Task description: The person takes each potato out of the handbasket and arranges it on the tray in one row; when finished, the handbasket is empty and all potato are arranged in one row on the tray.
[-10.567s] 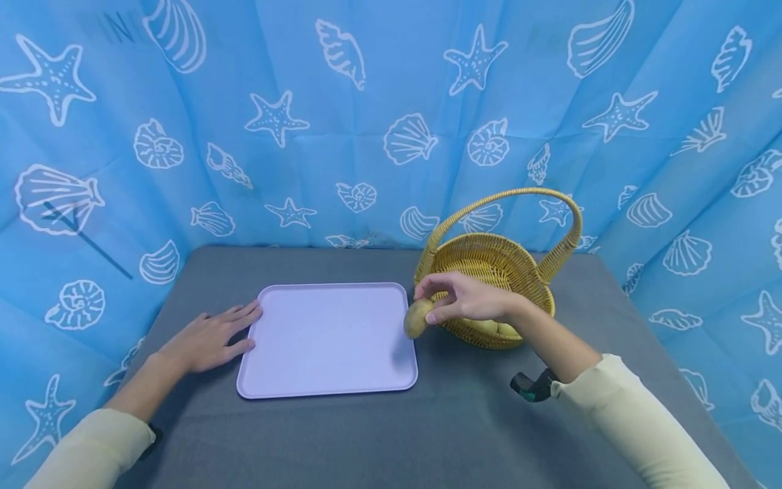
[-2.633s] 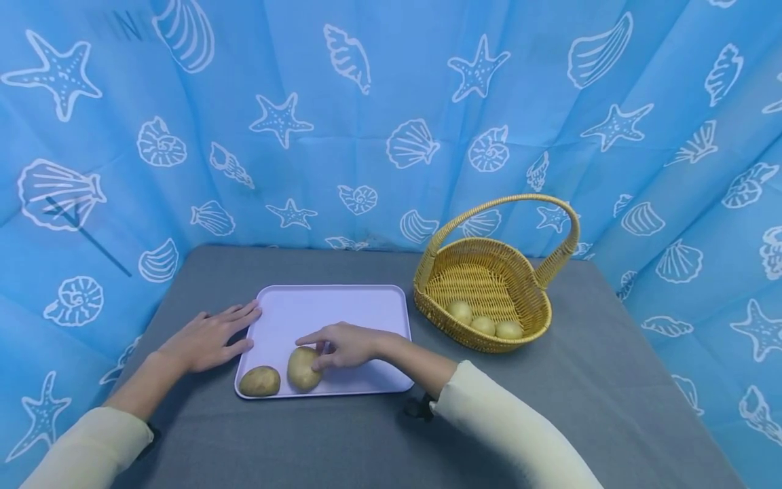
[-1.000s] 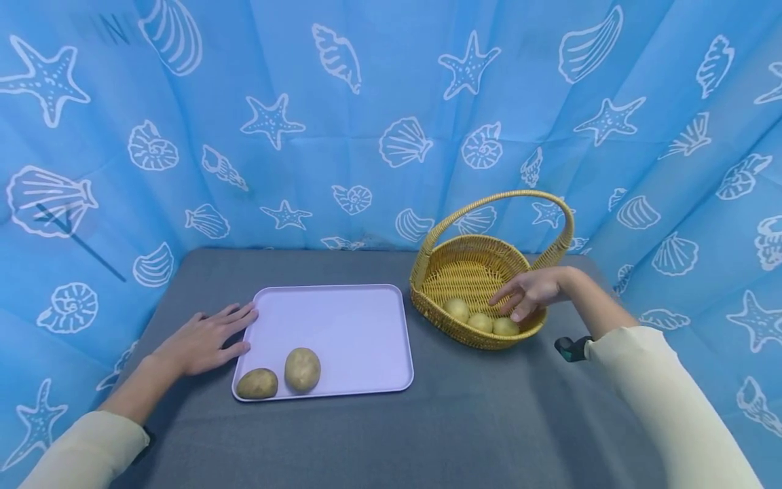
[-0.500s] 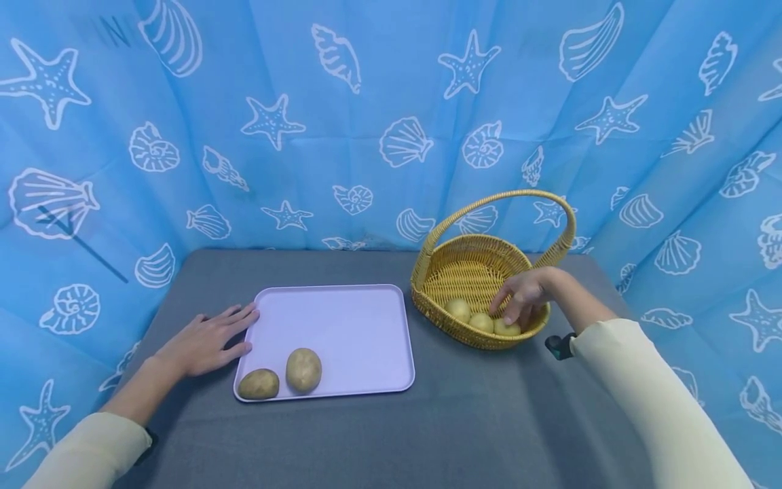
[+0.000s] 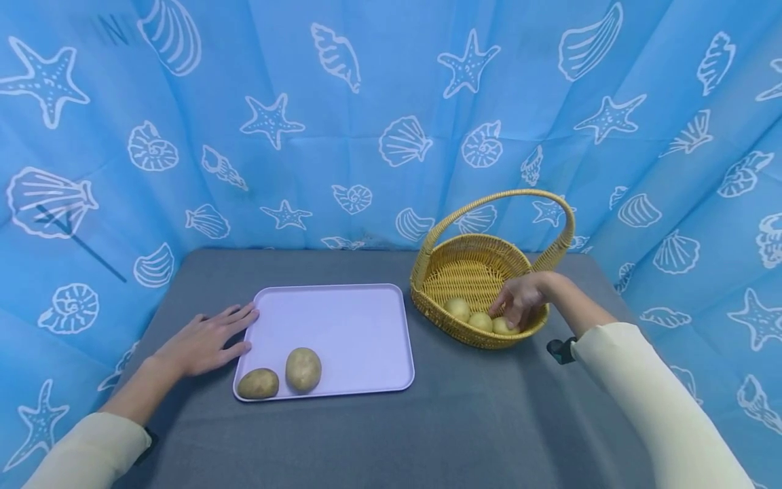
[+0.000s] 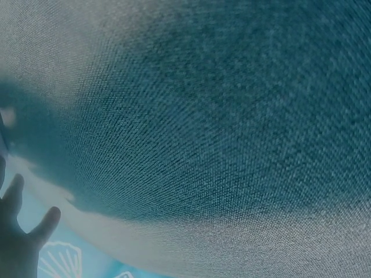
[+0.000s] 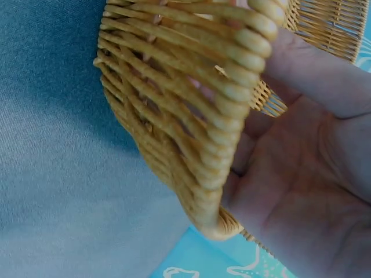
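My right hand [image 5: 524,297] reaches into the yellow wicker basket [image 5: 427,309], its fingers and thumb curled round the rightmost potato [image 5: 502,326]. Two more pale potatoes lie beside it, a middle potato [image 5: 480,321] and a left potato [image 5: 456,309]. In the right wrist view the basket's woven rim [image 7: 214,156] hides most of the fingers of my hand [image 7: 307,150]. My left hand [image 5: 204,343] lies flat, fingers spread, fingertips at the left edge of the lilac tray [image 5: 354,326]. On the tray sit an oblong potato [image 5: 258,384] and a rounder potato [image 5: 303,370].
A grey cloth [image 5: 391,441] covers the table. The basket's tall handle [image 5: 489,197] arches over its opening. Behind the table hangs a blue curtain [image 5: 366,156] with white shell and starfish prints.
Earlier my right hand carried a potato over, and two now lie on the tray. Since then it has gone back to the basket and lowered onto the rightmost potato. My left hand has stayed put.
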Demonstrator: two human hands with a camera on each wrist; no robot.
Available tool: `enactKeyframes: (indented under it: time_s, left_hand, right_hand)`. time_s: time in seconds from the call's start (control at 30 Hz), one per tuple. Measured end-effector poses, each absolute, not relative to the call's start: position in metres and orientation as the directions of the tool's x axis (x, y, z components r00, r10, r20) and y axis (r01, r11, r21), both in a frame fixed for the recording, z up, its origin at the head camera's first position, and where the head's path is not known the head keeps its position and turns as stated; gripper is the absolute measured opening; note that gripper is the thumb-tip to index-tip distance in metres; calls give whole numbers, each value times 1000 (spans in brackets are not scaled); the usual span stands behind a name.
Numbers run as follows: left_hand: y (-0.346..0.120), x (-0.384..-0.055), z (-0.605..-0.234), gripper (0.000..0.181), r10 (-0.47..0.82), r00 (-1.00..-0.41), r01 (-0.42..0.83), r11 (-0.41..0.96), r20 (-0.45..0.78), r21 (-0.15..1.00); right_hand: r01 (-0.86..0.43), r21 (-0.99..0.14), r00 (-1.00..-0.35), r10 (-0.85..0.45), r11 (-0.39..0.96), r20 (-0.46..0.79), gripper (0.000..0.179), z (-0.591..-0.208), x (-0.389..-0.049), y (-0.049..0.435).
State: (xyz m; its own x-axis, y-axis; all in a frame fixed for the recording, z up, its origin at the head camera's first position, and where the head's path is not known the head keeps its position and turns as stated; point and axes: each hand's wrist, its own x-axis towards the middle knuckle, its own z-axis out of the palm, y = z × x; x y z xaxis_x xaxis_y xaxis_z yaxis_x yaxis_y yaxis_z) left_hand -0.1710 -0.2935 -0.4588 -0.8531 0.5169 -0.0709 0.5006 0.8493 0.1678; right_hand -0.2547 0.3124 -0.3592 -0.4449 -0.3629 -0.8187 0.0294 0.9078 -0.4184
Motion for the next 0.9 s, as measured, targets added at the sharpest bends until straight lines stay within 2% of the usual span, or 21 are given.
enactKeyframes:
  time_s: [0.2,0.3,0.53,0.67,0.9]
  left_hand:
    - [-291,-170,-458,69,510,-857,492,853,-78,173]
    - [-290,-170,-458,69,512,-856,493,852,-78,178]
    - [-292,-170,-458,69,504,-859,485,857,-87,178]
    - [-292,-170,-458,69,505,-858,486,856,-88,177]
    - [-292,-170,-457,68,509,-856,489,853,-85,185]
  right_hand:
    - [-50,-419,-426,-398,907,-812,48,-359,-256,314]
    - [-83,-446,-424,-436,891,-794,50,-355,-257,318]
    - [-153,-575,-550,-553,804,-626,54,-341,-257,323]
    - [-161,-667,-581,-616,727,-532,54,-334,-259,318]
    - [-184,-791,-528,-738,583,-421,49,-325,-255,291]
